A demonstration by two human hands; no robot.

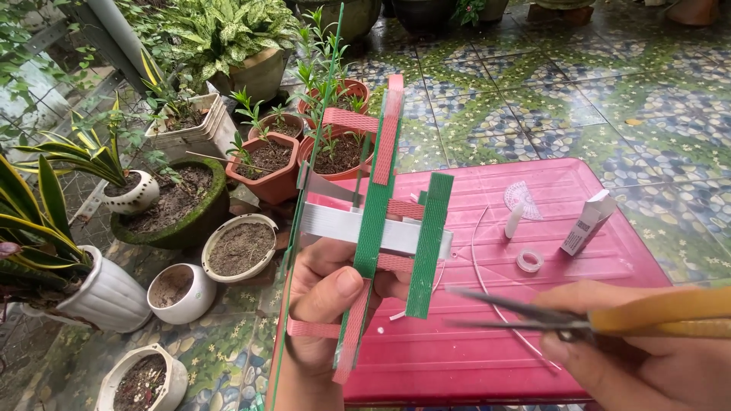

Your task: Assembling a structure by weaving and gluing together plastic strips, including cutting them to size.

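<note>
My left hand [324, 304] holds up a loose weave of flat plastic strips [381, 221]: green ones running upright, pink and white ones crossing them. My thumb presses on a green strip near the middle. My right hand [640, 358] comes in from the lower right, gripping yellow-handled scissors [533, 312]. Their blades are slightly parted and point left, with the tips just right of the lower end of a green strip [426, 251].
A red plastic table [533, 198] lies below, bearing a small white box [586, 222], a tape roll [529, 261], a clear protractor [521, 198] and a thin wire arc [480, 259]. Potted plants [263, 164] crowd the left side on a patterned tile floor [548, 91].
</note>
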